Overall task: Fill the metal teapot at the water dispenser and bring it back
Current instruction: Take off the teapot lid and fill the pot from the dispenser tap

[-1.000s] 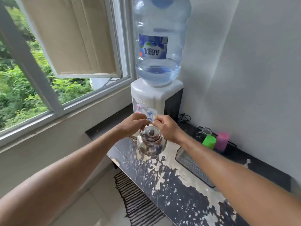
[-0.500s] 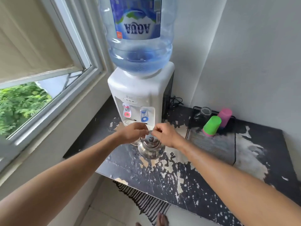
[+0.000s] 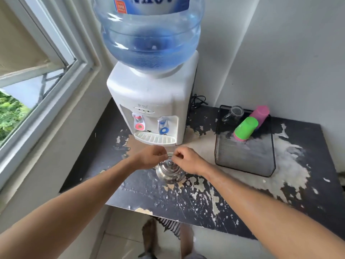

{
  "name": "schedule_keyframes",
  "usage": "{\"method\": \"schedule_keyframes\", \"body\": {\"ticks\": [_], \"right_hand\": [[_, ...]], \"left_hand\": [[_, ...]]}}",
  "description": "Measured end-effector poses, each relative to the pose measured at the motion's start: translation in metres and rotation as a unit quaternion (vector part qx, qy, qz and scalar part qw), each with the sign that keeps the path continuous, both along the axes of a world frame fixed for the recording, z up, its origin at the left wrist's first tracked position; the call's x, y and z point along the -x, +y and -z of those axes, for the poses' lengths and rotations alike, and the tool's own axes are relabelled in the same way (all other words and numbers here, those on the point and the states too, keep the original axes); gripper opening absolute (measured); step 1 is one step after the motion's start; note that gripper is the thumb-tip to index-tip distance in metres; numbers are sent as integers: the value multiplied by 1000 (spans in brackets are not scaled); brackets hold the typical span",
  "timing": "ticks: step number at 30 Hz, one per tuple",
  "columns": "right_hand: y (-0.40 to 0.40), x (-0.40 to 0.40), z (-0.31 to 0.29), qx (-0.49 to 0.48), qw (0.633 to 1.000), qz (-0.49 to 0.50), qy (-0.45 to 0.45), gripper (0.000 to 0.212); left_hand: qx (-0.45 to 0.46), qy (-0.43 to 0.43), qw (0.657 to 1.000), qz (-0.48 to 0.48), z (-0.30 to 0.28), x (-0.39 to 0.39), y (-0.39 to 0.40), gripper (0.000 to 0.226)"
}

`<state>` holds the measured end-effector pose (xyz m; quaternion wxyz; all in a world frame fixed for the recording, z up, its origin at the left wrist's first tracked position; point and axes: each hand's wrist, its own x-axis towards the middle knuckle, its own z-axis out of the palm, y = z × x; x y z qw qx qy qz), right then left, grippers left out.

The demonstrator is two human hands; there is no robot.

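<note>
While both hands point(image 3: 169, 158) pinch the metal teapot point(image 3: 169, 171) handle, the bottle point(image 3: 149, 32) label's cropped lettering is unreadable.

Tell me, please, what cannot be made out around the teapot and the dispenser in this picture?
Head view only:
- Teapot handle: hidden under the left hand and right hand.
- Teapot water level: lid closed.
- Bottle label: cut off by the top edge.
- Dispenser panel markings: too small.

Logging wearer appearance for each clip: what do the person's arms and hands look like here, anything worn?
Both forearms are bare, with no sleeves in view. The left hand and right hand wear no gloves, and no watch, bracelet or ring shows.
</note>
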<state>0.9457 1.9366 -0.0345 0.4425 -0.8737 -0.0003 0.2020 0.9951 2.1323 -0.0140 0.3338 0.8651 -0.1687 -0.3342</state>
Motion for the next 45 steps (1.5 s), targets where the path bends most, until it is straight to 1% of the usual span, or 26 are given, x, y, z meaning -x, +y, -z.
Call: {"method": "schedule_keyframes", "body": {"ticks": [3, 6, 9, 12, 13, 16, 18, 19, 22, 24, 26, 27, 29, 32, 34, 36, 38, 41, 43, 45], "right_hand": [[10, -4, 9, 10, 999, 33, 10, 17], [13, 1, 14, 3, 998, 49, 39, 16], [23, 4, 16, -3, 994, 91, 62, 15], [26, 7, 14, -13, 990, 125, 57, 16], [25, 8, 13, -12, 990, 125, 59, 16], [21, 13, 12, -4, 990, 114, 84, 12], [18, 18, 16, 5, 992, 88, 95, 7], [17, 20, 18, 17, 993, 72, 88, 6], [14, 26, 27, 52, 995, 59, 57, 16], [14, 30, 32, 67, 994, 66, 56, 38], [14, 33, 36, 90, 993, 58, 46, 65], [15, 34, 37, 100, 993, 51, 37, 77], [17, 35, 40, 114, 992, 40, 22, 94], [18, 38, 48, 125, 992, 29, -5, 101], [17, 40, 52, 127, 991, 25, -16, 100], [17, 40, 56, 120, 992, 28, -21, 96], [16, 38, 57, 115, 992, 43, -34, 82], [19, 29, 56, 133, 987, 44, -83, 57], [25, 24, 55, 151, 983, 28, -98, 48], [29, 21, 56, 158, 981, 17, -108, 44]], "left_hand": [[-18, 8, 998, 53, 9, -14, 8, 24], [-27, 5, 996, 85, 13, -18, 9, 26], [-8, -1, 993, 114, 20, -24, 19, 20], [18, 3, 991, 129, 21, -28, 22, 19], [21, 1, 991, 133, 21, -29, 23, 19], [19, 8, 990, 137, 27, -31, 23, 7], [19, 20, 990, 139, 32, -31, 25, 7], [16, 14, 989, 145, 36, -31, 26, 15], [-14, -5, 989, 144, 43, -29, 29, 73], [-36, -5, 989, 140, 46, -26, 27, 106], [-53, 1, 988, 147, 53, -24, 25, 130], [-56, 4, 987, 149, 57, -23, 25, 135], [-54, 8, 989, 141, 66, -20, 27, 132], [-40, 0, 992, 121, 76, -14, 31, 118], [-39, -20, 992, 114, 80, -12, 31, 116], [-37, -30, 992, 114, 81, -12, 32, 115], [-38, -31, 992, 119, 80, -11, 32, 113], [-41, -47, 992, 111, 78, -9, 29, 107], [-39, -62, 992, 103, 79, -7, 27, 104], [-31, -73, 992, 98, 82, -5, 27, 102]]}}
